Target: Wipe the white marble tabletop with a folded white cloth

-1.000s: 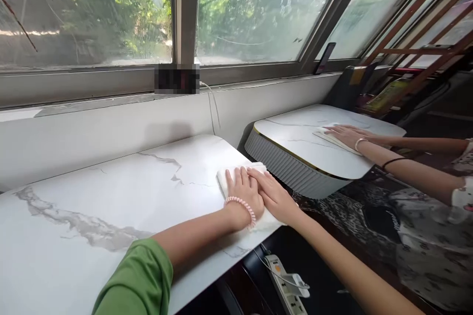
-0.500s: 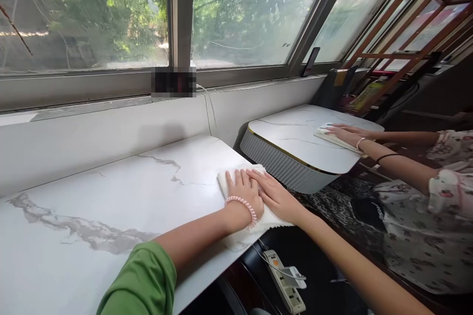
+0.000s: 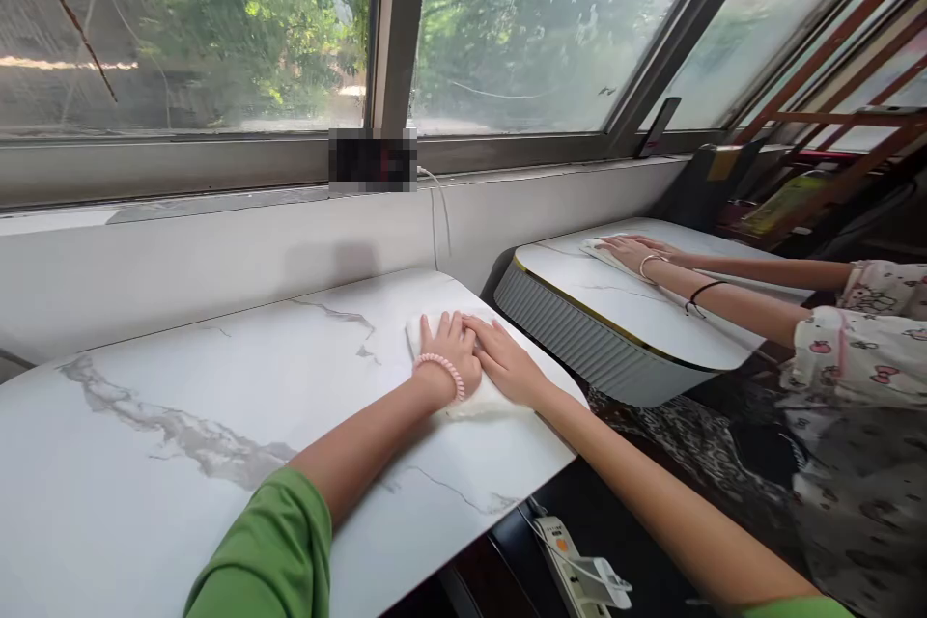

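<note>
A white cloth (image 3: 479, 398) lies on the white marble-patterned tabletop (image 3: 217, 377). My left hand (image 3: 455, 353), with a pink bead bracelet at the wrist, lies flat on the cloth with fingers stretched out. My right hand (image 3: 503, 361) presses flat on the same cloth beside it, the two hands touching. Both hands cover most of the cloth; only its edges show.
Another person's hands (image 3: 637, 254) press a cloth on a second, rounded white table (image 3: 637, 309) to the right. A window and sill (image 3: 217, 203) run behind. A power strip (image 3: 572, 560) lies on the dark floor below. A wooden rack (image 3: 832, 116) stands far right.
My hands and the cloth have slid leftward, away from the table's right edge toward its middle. The other person's hands have moved farther across their table.
</note>
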Action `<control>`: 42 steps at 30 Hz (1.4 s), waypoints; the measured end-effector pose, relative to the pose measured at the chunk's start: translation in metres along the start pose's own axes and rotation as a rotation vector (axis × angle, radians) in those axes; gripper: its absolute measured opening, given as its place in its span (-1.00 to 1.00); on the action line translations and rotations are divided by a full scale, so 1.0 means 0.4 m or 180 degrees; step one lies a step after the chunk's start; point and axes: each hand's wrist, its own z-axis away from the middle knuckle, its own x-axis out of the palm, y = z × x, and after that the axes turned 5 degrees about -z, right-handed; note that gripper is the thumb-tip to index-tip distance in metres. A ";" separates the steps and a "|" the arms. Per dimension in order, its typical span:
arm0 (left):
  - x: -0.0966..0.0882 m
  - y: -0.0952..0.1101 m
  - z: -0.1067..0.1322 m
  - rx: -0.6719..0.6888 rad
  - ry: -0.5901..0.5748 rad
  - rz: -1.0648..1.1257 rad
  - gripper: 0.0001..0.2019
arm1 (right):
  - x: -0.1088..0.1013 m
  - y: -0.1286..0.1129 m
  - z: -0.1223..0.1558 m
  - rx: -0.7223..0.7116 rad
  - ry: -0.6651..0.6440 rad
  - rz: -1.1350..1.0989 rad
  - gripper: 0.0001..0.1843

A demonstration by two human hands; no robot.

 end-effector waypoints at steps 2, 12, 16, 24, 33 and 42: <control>0.005 -0.057 -0.019 -0.0028 0.0069 -0.0016 -0.49 | 0.026 -0.002 -0.060 -0.0008 -0.0010 -0.0022 -0.46; 0.018 -0.309 -0.125 -0.0660 0.0196 -0.0047 -0.52 | 0.136 -0.018 -0.347 -0.0023 -0.0028 -0.0174 -0.47; 0.024 -0.346 -0.152 -0.0822 0.0282 -0.0082 -0.53 | 0.150 -0.009 -0.403 -0.0076 -0.0083 -0.0093 -0.47; 0.032 -0.344 -0.147 -0.0899 0.0243 -0.0039 -0.52 | 0.147 -0.009 -0.394 -0.0140 -0.0221 0.0077 -0.45; 0.001 -0.187 -0.013 -0.0996 -0.0036 -0.0198 -0.46 | 0.106 -0.060 -0.229 -0.0361 -0.0286 0.0097 -0.48; -0.017 0.005 0.197 -0.0447 0.0113 -0.0109 -0.44 | 0.036 -0.168 0.065 -0.0352 -0.0142 0.0154 -0.48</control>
